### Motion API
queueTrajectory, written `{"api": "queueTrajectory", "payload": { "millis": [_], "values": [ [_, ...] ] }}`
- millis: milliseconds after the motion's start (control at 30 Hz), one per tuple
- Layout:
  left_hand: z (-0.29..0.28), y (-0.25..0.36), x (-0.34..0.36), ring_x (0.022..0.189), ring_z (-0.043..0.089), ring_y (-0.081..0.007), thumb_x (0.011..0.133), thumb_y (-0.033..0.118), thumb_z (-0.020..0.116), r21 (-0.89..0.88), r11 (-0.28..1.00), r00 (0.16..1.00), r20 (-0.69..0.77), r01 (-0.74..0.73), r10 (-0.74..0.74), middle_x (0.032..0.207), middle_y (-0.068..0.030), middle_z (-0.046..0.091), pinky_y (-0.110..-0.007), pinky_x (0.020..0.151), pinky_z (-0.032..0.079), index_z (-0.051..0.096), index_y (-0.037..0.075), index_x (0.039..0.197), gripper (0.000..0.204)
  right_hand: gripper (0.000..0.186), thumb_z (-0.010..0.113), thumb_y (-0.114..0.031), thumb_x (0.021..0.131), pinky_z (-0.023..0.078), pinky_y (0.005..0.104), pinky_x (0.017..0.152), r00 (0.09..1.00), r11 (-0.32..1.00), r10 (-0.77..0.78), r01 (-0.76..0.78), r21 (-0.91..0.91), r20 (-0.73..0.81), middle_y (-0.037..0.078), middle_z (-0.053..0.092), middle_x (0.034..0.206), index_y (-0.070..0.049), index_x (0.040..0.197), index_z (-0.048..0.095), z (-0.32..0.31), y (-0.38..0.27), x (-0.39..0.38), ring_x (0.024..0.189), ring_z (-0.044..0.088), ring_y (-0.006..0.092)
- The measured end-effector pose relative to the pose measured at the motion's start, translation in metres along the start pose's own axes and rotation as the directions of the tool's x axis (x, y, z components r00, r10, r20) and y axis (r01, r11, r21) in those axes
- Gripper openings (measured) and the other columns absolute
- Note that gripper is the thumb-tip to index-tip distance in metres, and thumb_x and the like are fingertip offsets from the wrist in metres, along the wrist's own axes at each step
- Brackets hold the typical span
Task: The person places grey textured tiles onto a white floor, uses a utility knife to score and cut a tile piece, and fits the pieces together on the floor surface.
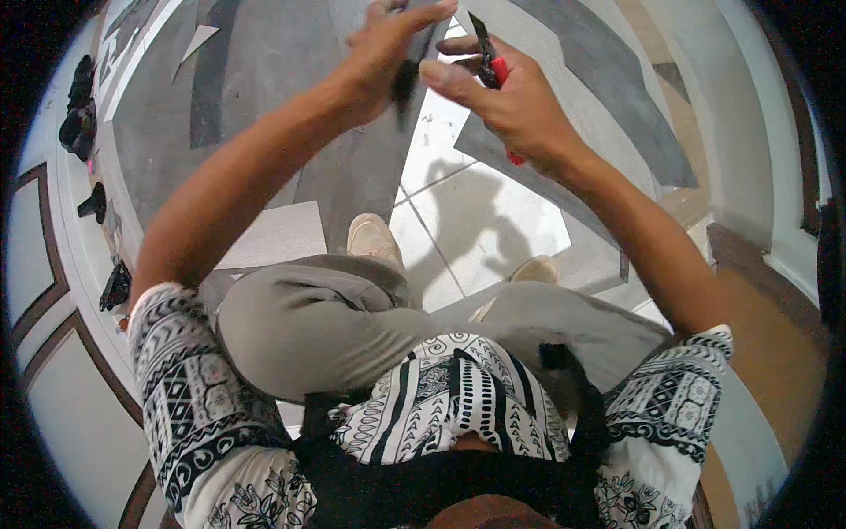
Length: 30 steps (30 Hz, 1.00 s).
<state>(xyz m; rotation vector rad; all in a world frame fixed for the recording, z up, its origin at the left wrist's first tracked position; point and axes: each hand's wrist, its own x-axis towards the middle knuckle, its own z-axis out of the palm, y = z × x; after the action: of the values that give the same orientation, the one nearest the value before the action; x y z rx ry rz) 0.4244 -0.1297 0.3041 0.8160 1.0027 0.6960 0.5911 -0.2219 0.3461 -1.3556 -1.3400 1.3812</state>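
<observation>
My right hand (527,104) is closed around a utility knife (499,74) with a red and black body. Its dark blade end points up and away from me, and a red bit shows below the palm. Just to the left, my left hand (377,55) is closed at the top of the view, partly cut off by the edge. A thin dark grey strip (426,55), smeared by motion, hangs from its fingers beside the right thumb. Both hands are above the floor, close together but apart.
Grey planks (352,167) cover the floor left of my feet, with a lighter plank piece (278,234) by my left knee. White tiles (441,220) lie between my shoes. Dark planks (617,97) lie ahead right. Several black items (79,128) stand along the left wall.
</observation>
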Motion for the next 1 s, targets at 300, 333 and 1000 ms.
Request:
{"api": "queueTrajectory", "payload": {
  "millis": [300, 333, 1000],
  "values": [
    [0.0, -0.095, 0.054, 0.119, 0.053, -0.031, 0.099, 0.045, 0.061, 0.464, 0.857, 0.972, 0.053, -0.226, 0.228, 0.135, -0.0166, 0.057, -0.045, 0.098, 0.045, 0.048, 0.009, 0.148, 0.063, 0.032, 0.078, -0.021, 0.09, 0.05, 0.0299, 0.075, 0.946, 0.94, 0.107, -0.196, -0.279, -0.306, 0.002, 0.064, 0.085, -0.001, 0.112, 0.066, -0.084, 0.083, -0.025, 0.079, 0.059, 0.0135],
    [-0.011, -0.133, 0.066, 0.125, 0.051, -0.037, 0.099, 0.042, 0.062, 0.702, 0.606, 0.908, 0.145, -0.374, 0.393, 0.142, -0.0203, 0.052, -0.049, 0.104, 0.043, 0.047, 0.007, 0.149, 0.063, 0.029, 0.075, -0.019, 0.091, 0.05, 0.0297, 0.074, 0.918, 0.946, 0.115, -0.218, -0.24, -0.379, 0.002, 0.064, 0.086, -0.001, 0.112, 0.066, -0.088, 0.081, -0.026, 0.079, 0.058, 0.0128],
    [-0.016, -0.161, -0.081, 0.155, 0.024, -0.0402, 0.099, 0.057, 0.054, 0.882, -0.163, 0.839, 0.47, -0.442, 0.274, 0.166, -0.0238, 0.026, -0.056, 0.126, 0.015, 0.028, -0.004, 0.158, 0.088, 0.034, 0.071, -0.019, 0.093, 0.052, 0.0411, 0.088, 0.948, 0.826, -0.112, -0.078, -0.558, -0.298, 0.015, 0.071, 0.102, -0.001, 0.121, 0.064, -0.118, 0.155, 0.011, 0.095, 0.068, 0.0294]
  ]
}}
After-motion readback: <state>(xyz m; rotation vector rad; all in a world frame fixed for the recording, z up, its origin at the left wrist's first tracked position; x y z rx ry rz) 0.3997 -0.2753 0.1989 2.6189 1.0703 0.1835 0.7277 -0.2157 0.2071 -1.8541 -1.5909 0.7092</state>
